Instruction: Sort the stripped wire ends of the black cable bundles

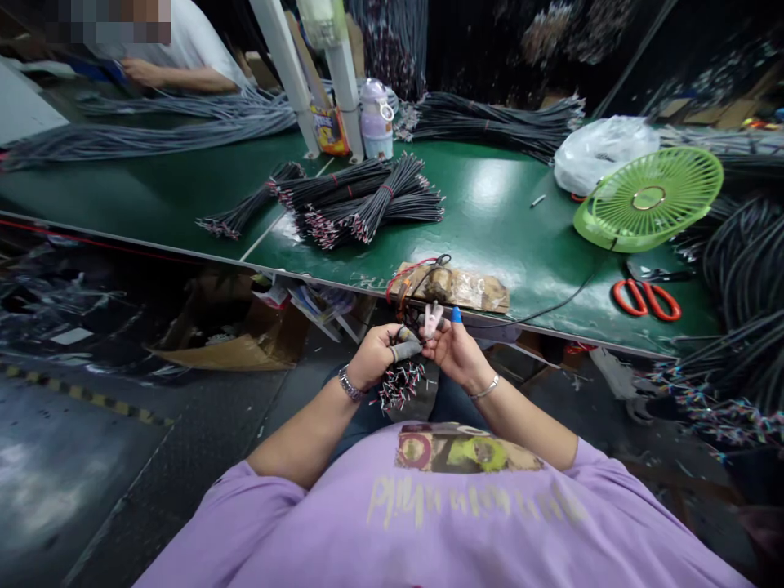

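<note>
My left hand (375, 358), with grey covers on its fingers, is closed in a pinch on what looks like a thin dark cable. My right hand (458, 353) meets it from the other side, its fingers curled, with a blue cover on the thumb and pale wrapping on a finger. What the right fingers hold is too small to make out. Right below the left hand is a bundle of cables (401, 385), its stripped red, white and black wire ends facing up. Just beyond my fingers, a wooden block (481, 291) with red and black leads lies at the bench edge.
Tied bundles of black cable (367, 196) lie on the green bench (502, 212). To the right are red-handled scissors (646, 299), a green fan (649, 198) and a plastic bag (603, 151). A bottle (376, 122) stands by the post. A co-worker (202, 57) sits across at left.
</note>
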{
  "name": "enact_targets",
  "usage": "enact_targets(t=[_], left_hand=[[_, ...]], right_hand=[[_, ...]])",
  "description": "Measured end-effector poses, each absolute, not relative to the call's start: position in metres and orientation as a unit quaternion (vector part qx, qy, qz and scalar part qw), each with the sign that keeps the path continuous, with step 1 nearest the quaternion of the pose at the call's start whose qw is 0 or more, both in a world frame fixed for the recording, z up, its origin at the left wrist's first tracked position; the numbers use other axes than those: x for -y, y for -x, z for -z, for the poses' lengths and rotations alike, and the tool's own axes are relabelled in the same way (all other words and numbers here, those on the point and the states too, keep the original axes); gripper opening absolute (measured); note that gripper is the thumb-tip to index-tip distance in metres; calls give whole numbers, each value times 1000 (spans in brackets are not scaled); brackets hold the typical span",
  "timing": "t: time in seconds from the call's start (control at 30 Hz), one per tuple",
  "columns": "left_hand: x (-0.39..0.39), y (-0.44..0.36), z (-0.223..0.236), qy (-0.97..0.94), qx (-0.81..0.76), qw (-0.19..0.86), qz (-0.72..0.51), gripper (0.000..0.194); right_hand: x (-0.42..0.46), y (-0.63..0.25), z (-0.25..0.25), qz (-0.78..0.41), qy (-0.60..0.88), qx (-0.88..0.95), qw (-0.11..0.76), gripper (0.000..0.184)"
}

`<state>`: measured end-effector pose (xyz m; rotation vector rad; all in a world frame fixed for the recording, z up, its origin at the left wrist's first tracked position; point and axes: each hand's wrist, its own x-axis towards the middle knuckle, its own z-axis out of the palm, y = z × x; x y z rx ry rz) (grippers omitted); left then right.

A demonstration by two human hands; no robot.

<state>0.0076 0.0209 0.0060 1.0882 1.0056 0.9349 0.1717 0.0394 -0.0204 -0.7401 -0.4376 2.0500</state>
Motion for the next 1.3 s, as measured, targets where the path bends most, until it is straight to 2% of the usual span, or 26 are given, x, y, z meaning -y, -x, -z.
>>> enact_targets(t=[0.23,0.53,0.77,0.93,1.07,1.13,1.3], left_hand=[[-13,-5,7,-518,-446,638,-355,29],[-8,-3,12,-475,-468,664,-339,35],[-8,-3,12,-457,-471,687,-311,35],[-9,-2,6,-497,-463,677,-282,28],[-10,-2,0,-512,-426,705,-244,24],[-11,-1,-2,-517,-414,710,-240,23],[-12,2,-6,-529,-405,703,-247,26]], right_hand=[[-21,-183,26,-877,272,151,366,46],[-14,-183,33,-880,289,171,335,52],[-17,-188,32,-820,366,254,358,31],[-21,-197,25,-785,392,404,260,36],[-21,-197,20,-801,354,439,201,34],[-20,-194,23,-794,357,443,214,33],[-26,-187,36,-699,458,422,351,34]])
